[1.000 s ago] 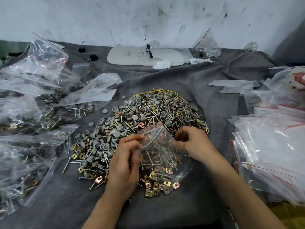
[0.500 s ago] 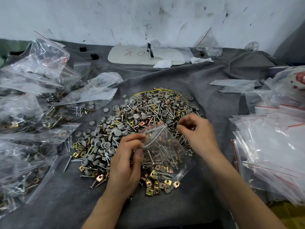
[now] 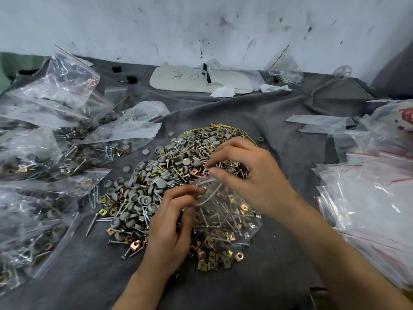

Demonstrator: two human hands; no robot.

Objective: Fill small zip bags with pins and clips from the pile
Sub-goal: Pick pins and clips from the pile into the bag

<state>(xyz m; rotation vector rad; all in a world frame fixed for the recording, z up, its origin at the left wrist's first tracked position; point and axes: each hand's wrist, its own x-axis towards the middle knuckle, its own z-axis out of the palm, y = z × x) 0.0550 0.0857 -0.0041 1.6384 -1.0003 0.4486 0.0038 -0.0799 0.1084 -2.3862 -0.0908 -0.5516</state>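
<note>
A pile (image 3: 169, 173) of metal pins, grey round caps and brass square clips lies on the grey cloth (image 3: 279, 139) in the middle. A small clear zip bag (image 3: 225, 215), partly filled with pins and clips, lies on the pile's near right side. My left hand (image 3: 172, 222) pinches the bag's left mouth edge. My right hand (image 3: 248, 173) hovers over the pile just beyond the bag mouth, thumb and fingers pinching small pieces from the pile; which pieces is unclear.
Several filled zip bags (image 3: 40, 153) lie heaped along the left. A stack of empty zip bags (image 3: 368, 198) with red seals lies on the right. A white board (image 3: 201, 79), tissue scraps and another bag (image 3: 286, 68) sit near the back wall.
My right hand left the bag mouth and moved away from me onto the pile, where its fingers closed on pieces. My left hand kept its hold on the bag.
</note>
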